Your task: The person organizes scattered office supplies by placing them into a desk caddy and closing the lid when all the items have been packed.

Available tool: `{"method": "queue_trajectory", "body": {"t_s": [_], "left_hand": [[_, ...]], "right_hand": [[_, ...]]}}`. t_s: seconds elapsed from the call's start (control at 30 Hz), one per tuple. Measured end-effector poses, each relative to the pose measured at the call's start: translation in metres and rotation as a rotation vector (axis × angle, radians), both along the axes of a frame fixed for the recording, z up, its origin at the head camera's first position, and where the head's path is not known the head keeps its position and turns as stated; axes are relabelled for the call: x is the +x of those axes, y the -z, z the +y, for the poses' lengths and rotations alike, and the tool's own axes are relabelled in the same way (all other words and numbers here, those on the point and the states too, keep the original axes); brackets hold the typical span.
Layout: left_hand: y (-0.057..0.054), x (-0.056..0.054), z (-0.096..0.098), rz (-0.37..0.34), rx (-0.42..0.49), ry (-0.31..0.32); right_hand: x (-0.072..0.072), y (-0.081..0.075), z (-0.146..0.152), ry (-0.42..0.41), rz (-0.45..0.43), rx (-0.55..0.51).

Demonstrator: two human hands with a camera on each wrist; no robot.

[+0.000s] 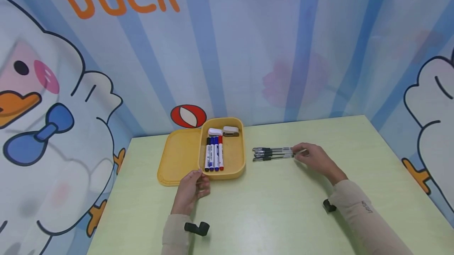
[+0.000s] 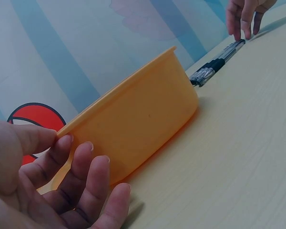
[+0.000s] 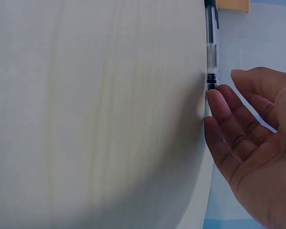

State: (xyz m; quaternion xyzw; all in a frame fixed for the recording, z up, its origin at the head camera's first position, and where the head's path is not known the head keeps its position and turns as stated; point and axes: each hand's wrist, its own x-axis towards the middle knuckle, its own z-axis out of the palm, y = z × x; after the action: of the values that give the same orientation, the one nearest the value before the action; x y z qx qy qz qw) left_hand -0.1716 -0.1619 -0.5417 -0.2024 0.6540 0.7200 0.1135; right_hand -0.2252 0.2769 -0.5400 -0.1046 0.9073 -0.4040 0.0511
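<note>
A yellow plastic box point(image 1: 234, 175) stands on the table, with several black, blue and red markers point(image 1: 216, 153) and two small white-topped items point(image 1: 231, 129) inside. My left hand point(image 1: 190, 192) pinches its rim at the near left corner between thumb and index finger; the other fingers hang loosely below, as the left wrist view shows. To the right of the box lie several clear-barrelled pens with black grips point(image 1: 271, 153), side by side. My right hand point(image 1: 313, 159) touches their right ends with its fingertips point(image 3: 214, 98), the thumb held apart from the pens.
A flat yellow lid point(image 1: 177, 158) lies left of the box, partly behind it. A printed curtain point(image 1: 248, 50) with duck pictures hangs along the table's back edge. Pale wood-grain table point(image 1: 255, 215) extends in front of the box and pens.
</note>
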Motion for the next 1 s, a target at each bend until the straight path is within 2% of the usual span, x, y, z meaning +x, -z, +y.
{"method": "queue_trajectory", "body": {"t_s": [0.67, 1.0], "left_hand": [[0.0001, 0.0013, -0.0005, 0.005, 0.009, 0.000], [0.0002, 0.0012, 0.0004, 0.005, 0.002, -0.004]], "right_hand": [[-0.0007, 0.0090, -0.0011, 0.010, -0.029, 0.009], [-0.0011, 0.0085, -0.0061, 0.022, -0.031, 0.041]]}}
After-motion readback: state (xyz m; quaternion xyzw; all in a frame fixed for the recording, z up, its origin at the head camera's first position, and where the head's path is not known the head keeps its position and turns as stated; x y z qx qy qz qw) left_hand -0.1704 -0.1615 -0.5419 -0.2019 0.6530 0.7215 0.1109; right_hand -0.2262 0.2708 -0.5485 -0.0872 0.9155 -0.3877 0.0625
